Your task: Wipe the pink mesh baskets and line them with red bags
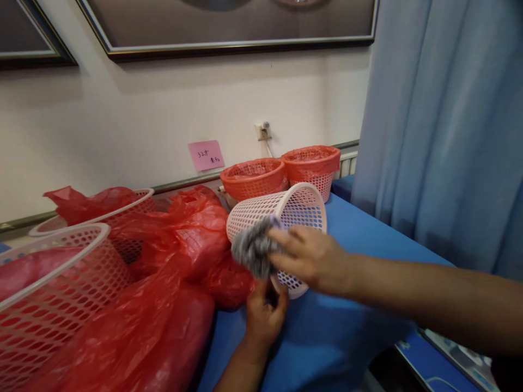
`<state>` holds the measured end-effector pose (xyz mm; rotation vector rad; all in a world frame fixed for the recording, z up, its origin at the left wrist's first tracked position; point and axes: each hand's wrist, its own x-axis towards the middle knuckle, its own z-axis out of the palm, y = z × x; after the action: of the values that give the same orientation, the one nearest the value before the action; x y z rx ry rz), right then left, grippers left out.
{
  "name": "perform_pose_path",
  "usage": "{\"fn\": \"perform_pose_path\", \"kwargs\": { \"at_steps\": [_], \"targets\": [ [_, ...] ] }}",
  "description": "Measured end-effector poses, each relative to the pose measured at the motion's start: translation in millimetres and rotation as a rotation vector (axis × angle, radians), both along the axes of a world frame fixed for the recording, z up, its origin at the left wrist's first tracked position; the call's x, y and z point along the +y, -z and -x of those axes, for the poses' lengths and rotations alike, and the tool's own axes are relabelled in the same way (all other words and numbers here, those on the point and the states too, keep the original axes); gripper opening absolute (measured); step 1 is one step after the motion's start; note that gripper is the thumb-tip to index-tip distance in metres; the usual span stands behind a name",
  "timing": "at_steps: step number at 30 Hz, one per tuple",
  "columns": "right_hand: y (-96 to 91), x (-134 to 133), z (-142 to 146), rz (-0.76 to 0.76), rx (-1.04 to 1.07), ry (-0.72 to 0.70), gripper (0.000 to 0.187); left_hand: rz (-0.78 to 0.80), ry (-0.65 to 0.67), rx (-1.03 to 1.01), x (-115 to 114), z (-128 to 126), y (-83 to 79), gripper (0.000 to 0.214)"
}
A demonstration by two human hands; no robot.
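Note:
A pale pink perforated plastic basket lies on its side on the blue-covered table, its open mouth facing right. My left hand grips the basket low on its near side, thumb and fingers curled around the edge. In my right hand is a fuzzy grey cloth, blurred by motion. The cloth is against the basket's near side or just in front of it; I cannot tell which. Part of the basket is hidden behind the cloth and my right hand.
Red plastic bags are heaped left of the basket, beside a larger pink basket and another basket. Two red-lined baskets stand at the back by the wall. A blue curtain hangs at right.

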<state>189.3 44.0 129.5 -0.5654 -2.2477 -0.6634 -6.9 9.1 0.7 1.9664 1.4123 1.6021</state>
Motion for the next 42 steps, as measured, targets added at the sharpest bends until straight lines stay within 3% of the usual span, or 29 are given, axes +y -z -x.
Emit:
{"fn": "perform_pose_path", "kwargs": {
  "at_steps": [3, 5, 7, 11, 13, 15, 19, 22, 26, 29, 32, 34, 36, 38, 42],
  "targets": [
    [-42.4, 44.5, -20.2, 0.249, 0.217, 0.283, 0.036, -0.003, 0.066, 0.004, -0.9, -2.7, -4.2, 0.059],
    [-54.1, 53.1, -23.7, 0.363, 0.254, 0.329, 0.048, -0.014, 0.056, 0.000, -1.7, -1.8, -3.3, 0.062],
    [-47.1, 38.7, -16.2, 0.353, 0.175, 0.262, 0.049, -0.011, 0.036, 0.003, -2.0, 0.9, 0.8, 0.060],
    [-9.8, -13.1, 12.5, 0.155, -0.135, -0.005, 0.024, 0.013, 0.048, -0.009, -0.8, 6.5, 10.0, 0.043],
    [-3.1, -16.2, 16.6, 0.126, -0.149, -0.042, 0.021, 0.006, 0.057, -0.020, -0.4, 6.7, 10.0, 0.041],
    [-9.9, 5.4, 7.3, 0.151, -0.029, 0.030, 0.031, 0.001, 0.046, -0.018, -0.4, 5.1, 6.7, 0.047],
    [-35.2, 72.0, -30.3, 0.316, 0.316, 0.373, 0.046, -0.023, 0.043, -0.021, -0.9, 0.8, 0.7, 0.061],
    [-36.4, 82.7, -39.2, 0.355, 0.351, 0.445, 0.051, -0.061, 0.037, -0.013, -0.6, -0.4, 1.3, 0.062],
    [-21.3, 55.0, -19.7, 0.173, 0.227, 0.140, 0.047, -0.125, 0.001, 0.027, 0.2, 0.1, 3.0, 0.064],
    [-13.8, 61.8, -18.1, 0.181, 0.299, 0.080, 0.048, -0.140, -0.003, 0.045, 0.2, 0.8, 2.1, 0.064],
    [-0.6, 100.0, -42.5, 0.369, 0.524, 0.253, 0.055, -0.114, 0.024, 0.043, -0.2, 1.4, 1.6, 0.064],
    [18.5, 123.0, -63.9, 0.605, 0.636, 0.475, 0.056, -0.087, 0.036, 0.030, -0.3, 1.9, 2.2, 0.065],
    [46.3, 131.4, -79.4, 0.865, 0.617, 0.667, 0.055, -0.057, 0.042, 0.014, 0.0, 2.5, 3.9, 0.066],
    [78.7, 123.4, -84.3, 0.991, 0.587, 0.730, 0.051, -0.041, 0.041, 0.001, 0.8, 3.3, 6.3, 0.067],
    [133.6, 81.9, -70.6, 1.169, 0.506, 0.733, 0.038, -0.027, 0.058, -0.008, 2.6, 5.5, 12.1, 0.070]
  ]
}}
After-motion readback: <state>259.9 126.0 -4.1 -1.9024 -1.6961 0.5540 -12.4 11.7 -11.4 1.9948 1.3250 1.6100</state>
